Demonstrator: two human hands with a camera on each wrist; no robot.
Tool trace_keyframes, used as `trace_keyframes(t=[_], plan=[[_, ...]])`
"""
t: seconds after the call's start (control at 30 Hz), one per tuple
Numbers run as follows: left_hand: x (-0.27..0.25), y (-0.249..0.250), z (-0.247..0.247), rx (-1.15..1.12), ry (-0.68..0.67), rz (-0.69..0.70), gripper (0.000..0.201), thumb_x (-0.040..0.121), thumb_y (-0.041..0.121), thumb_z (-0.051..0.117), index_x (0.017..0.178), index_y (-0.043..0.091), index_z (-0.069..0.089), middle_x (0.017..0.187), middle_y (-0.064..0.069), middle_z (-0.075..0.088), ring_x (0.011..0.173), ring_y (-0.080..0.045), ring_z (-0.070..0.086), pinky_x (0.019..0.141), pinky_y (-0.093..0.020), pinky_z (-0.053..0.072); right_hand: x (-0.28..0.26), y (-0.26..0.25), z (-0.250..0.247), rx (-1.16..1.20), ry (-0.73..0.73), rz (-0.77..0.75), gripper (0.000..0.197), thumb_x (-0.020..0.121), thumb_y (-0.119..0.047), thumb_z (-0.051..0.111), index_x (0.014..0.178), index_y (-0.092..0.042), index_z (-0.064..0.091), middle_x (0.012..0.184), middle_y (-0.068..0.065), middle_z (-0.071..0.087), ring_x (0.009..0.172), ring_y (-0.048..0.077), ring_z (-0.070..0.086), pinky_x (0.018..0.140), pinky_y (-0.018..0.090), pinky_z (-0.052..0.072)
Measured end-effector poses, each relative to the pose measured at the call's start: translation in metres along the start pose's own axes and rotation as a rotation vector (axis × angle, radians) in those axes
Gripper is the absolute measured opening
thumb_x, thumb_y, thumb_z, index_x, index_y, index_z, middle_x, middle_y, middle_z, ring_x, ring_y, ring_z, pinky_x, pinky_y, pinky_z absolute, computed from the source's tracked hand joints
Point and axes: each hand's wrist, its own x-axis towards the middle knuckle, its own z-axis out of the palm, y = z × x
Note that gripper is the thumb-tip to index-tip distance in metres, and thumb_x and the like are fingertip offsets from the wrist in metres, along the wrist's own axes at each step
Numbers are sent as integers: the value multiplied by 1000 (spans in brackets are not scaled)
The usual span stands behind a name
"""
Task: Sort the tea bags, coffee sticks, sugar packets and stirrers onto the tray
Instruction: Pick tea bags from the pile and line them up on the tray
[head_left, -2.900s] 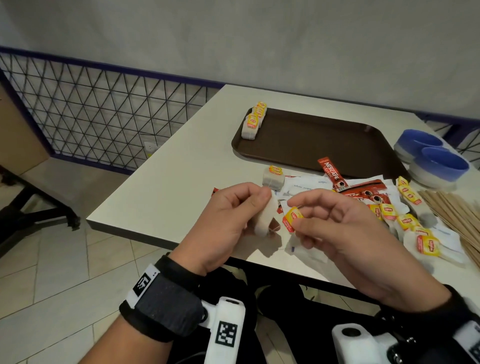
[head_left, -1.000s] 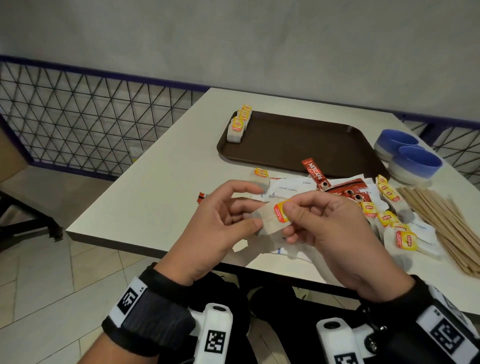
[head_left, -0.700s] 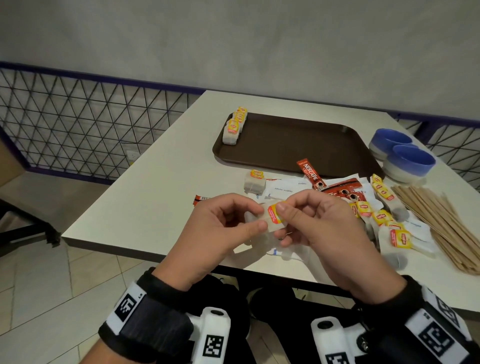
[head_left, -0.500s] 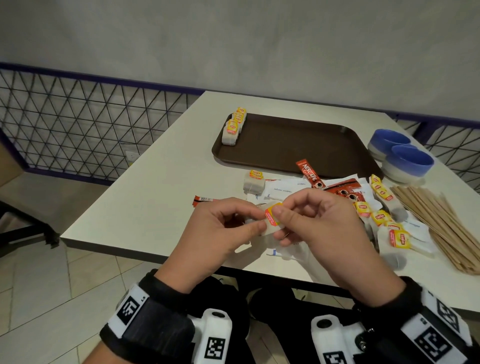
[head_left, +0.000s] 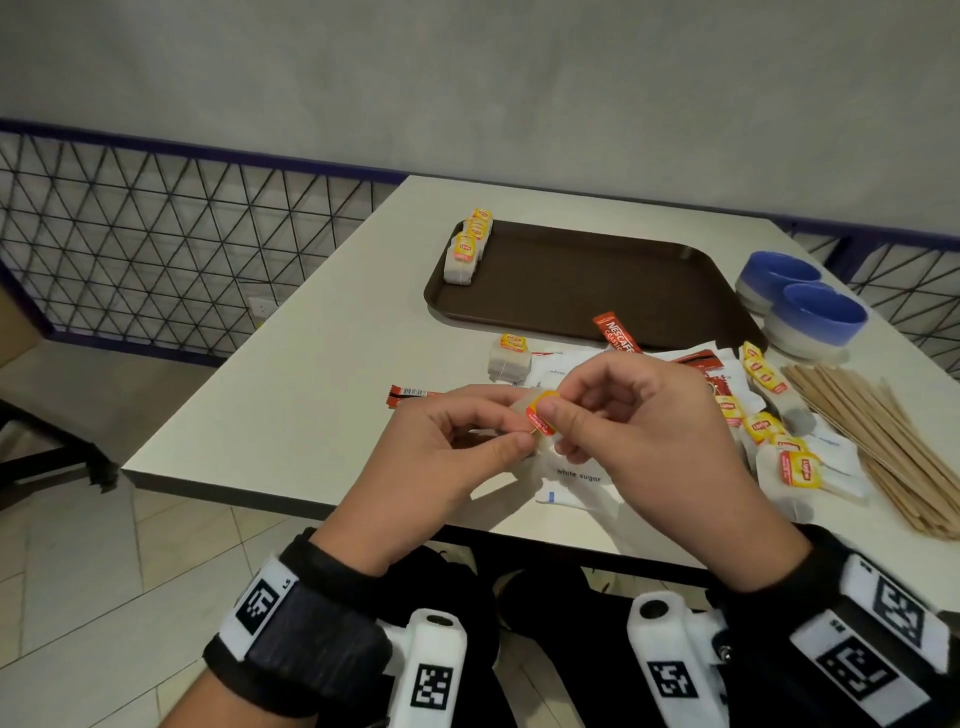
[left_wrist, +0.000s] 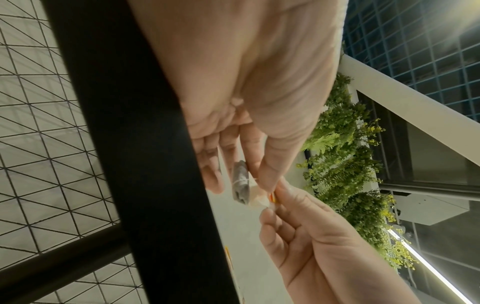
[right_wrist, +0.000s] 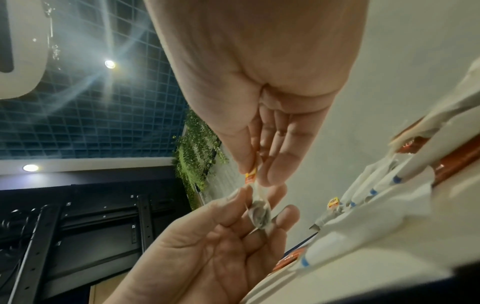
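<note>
Above the table's near edge both hands hold one tea bag (head_left: 522, 415). My left hand (head_left: 514, 423) grips the bag's body between thumb and fingers. My right hand (head_left: 558, 410) pinches its yellow and red tag (head_left: 540, 415) against the bag. The left wrist view shows the grey bag (left_wrist: 240, 185) at my left fingertips, and the right wrist view shows the tag (right_wrist: 250, 176) in my right pinch. The brown tray (head_left: 587, 280) lies farther back with a row of tea bags (head_left: 465, 249) at its left end. One tea bag (head_left: 510, 358) lies alone on the table.
Red coffee sticks (head_left: 618, 332), white sugar packets (head_left: 576, 478) and several more tea bags (head_left: 763, 426) lie mixed right of my hands. Wooden stirrers (head_left: 883, 441) are heaped at the right edge. Two blue bowls (head_left: 815, 317) stand beside the tray. A wire fence (head_left: 156, 249) runs on the left.
The tag, held apart from the bag in my right hand earlier, has been brought against the bag. Both hands have closed in together on it.
</note>
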Motion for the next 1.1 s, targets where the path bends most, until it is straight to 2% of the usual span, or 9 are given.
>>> trace_keyframes(t=[0.1,0.33,0.4,0.57,0.83,0.87,0.97,1.03,1.1], plan=[[0,-1,-1,16,8,18,4,85,-3,74,87,-3,78,117,0,73,104,-23,71,92,-40,59,2,2,0,-63,2,-50,14,85,-18,83,78,-24,72,69,0,71,61,23,71,61,53,61],[-1,0,0,5,1,32,4,84,-3,75,86,-3,78,119,-1,71,102,-22,71,86,-28,57,3,-1,-1,-177,-7,-124,13,85,-21,82,79,-25,72,69,-5,70,63,16,70,60,47,60],[-1,-1,-1,-1,5,28,4,83,-3,76,87,-3,78,120,-1,71,101,-24,71,86,-29,58,3,-1,-1,-202,-8,-146,12,85,-22,82,79,-25,72,69,-6,70,63,15,69,60,43,61],[-1,-3,-2,-14,41,25,5,83,-2,76,87,-1,79,119,-3,71,100,-30,69,85,-29,59,1,-4,-4,-316,-43,-234,8,86,-23,81,82,-22,74,66,-11,69,64,8,68,57,21,55],[1,-6,-4,1,9,42,4,87,1,73,85,2,76,120,-3,70,99,-32,70,90,-39,58,4,-5,-6,-396,-79,-283,13,86,-22,81,80,-25,71,66,-13,67,66,6,66,56,12,49],[1,-6,-5,-8,-13,48,3,88,0,73,85,2,73,122,-4,70,98,-33,70,89,-39,58,5,-6,-6,-350,-93,-260,12,86,-21,81,80,-23,72,66,-11,68,65,8,67,57,14,50],[1,-5,-8,-138,-64,36,16,84,0,71,93,3,58,121,-8,72,90,-30,70,82,-33,55,9,-13,-10,-86,-196,-84,10,84,-17,83,81,-17,73,69,2,72,60,18,70,58,34,59],[2,-4,-9,-244,-118,3,29,82,3,71,103,3,52,106,-7,74,85,-23,68,80,-32,54,14,-16,-13,40,-256,2,12,81,-12,84,81,-11,72,68,8,72,59,25,71,56,35,59],[3,-3,-9,-292,-130,-40,39,81,8,73,114,4,52,92,-9,73,80,-23,67,78,-31,53,21,-17,-15,41,-308,35,13,81,-12,84,83,-7,71,69,11,72,60,29,71,58,37,60]])
